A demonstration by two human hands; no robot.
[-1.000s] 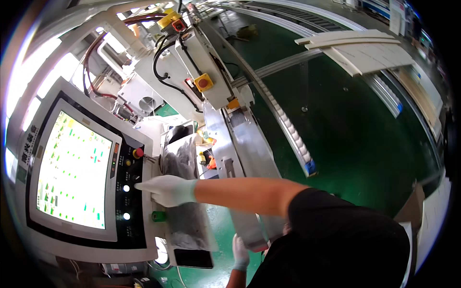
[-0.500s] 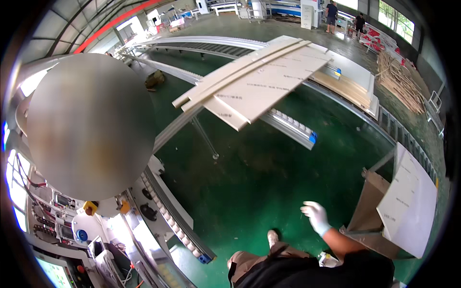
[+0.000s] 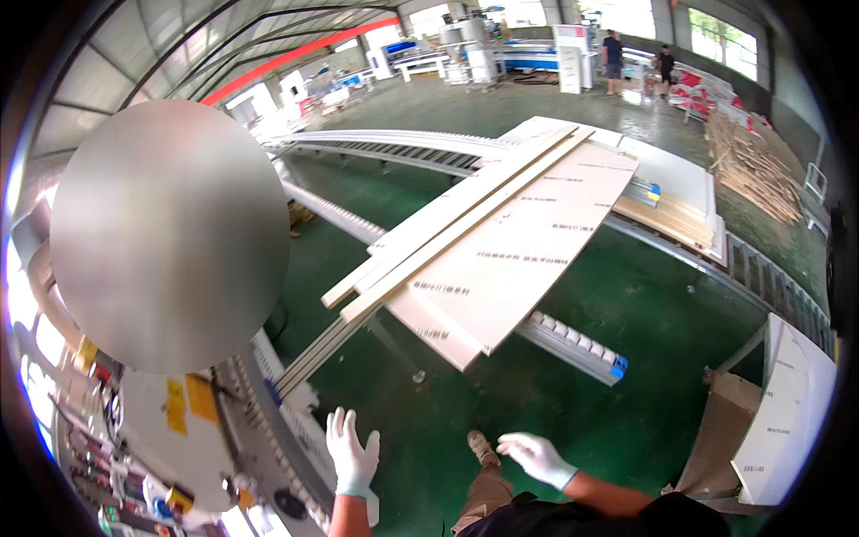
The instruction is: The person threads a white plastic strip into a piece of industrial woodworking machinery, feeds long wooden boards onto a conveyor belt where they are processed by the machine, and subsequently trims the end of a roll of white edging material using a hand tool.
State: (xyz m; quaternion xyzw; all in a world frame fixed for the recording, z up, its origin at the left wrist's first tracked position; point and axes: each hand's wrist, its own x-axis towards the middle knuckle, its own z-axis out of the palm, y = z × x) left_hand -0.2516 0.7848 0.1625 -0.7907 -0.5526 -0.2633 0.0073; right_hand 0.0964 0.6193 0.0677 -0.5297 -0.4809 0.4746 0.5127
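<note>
My left hand (image 3: 352,453), in a white glove, is raised with its fingers apart beside the machine's edge and holds nothing. Also gloved in white, my right hand (image 3: 537,458) reaches inward over the green floor, empty, its fingers stretched out. Ahead of both hands lies a stack of pale printed boards (image 3: 528,251), with two long narrow board strips (image 3: 456,228) lying along its left side. The near ends of the boards overhang their supports, apart from my hands. A roller support rail (image 3: 573,347) with a blue end cap sticks out from beneath the stack.
At left stands a machine (image 3: 170,430), partly hidden by a blurred round patch. White panels (image 3: 787,412) lean at right next to a brown sheet (image 3: 720,430). Behind are more stacked boards (image 3: 671,224), a roller conveyor (image 3: 385,152), piled wood strips (image 3: 752,170) and two people.
My left hand has come into view. My right hand has moved left. The view has tilted up and my boots have stepped, so the board stack appears nearer and larger.
</note>
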